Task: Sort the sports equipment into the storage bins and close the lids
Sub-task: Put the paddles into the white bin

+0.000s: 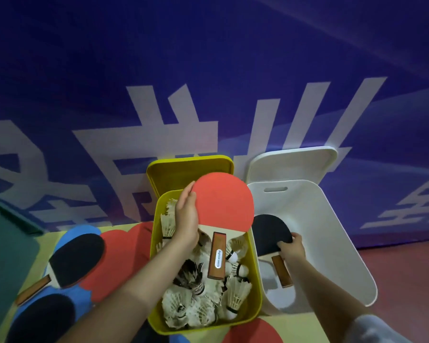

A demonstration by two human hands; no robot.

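The left hand point(186, 219) grips a red-faced paddle point(223, 203) by its blade edge, above the yellow bin point(254, 300) of shuttlecocks point(235, 290). The right hand point(290, 247) pinches a black-faced paddle point(270, 232) inside the white bin point(332, 233) just beside it. Both lids stand open beyond the hands.

Colours here are loud: a yellow bin point(256, 288) packed with white shuttlecocks point(235, 292) plus one dark-feathered shuttlecock point(188, 273), next to a plain white bin point(332, 233). One paddle point(224, 201) shows a red face with a brown wooden handle, the other paddle point(270, 233) is black-faced. Behind it all sits a deep blue wall point(208, 58) with big pale lettering.
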